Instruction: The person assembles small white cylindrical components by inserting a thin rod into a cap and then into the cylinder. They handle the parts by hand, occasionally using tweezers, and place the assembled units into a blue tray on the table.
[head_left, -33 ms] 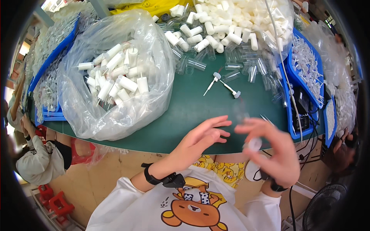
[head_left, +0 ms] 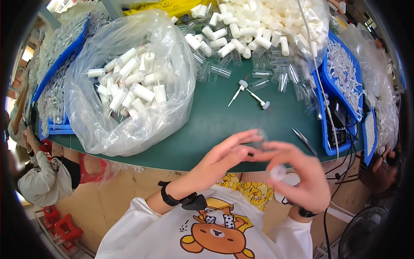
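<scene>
White bear-print shirt (head_left: 172,235), black wristbands (head_left: 195,202)

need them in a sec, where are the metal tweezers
In the head view, the metal tweezers lie on the green table, right of centre, just beyond the right hand and left of a blue tray.

Bright, fairly even light covers the green table (head_left: 211,129), glinting off the clear plastic bag (head_left: 172,118) and clear tubes (head_left: 221,71), while the right hand (head_left: 304,175) is blurred, the left hand (head_left: 221,155) crisper, and fisheye distortion bends the edges toward a black rim.
</scene>
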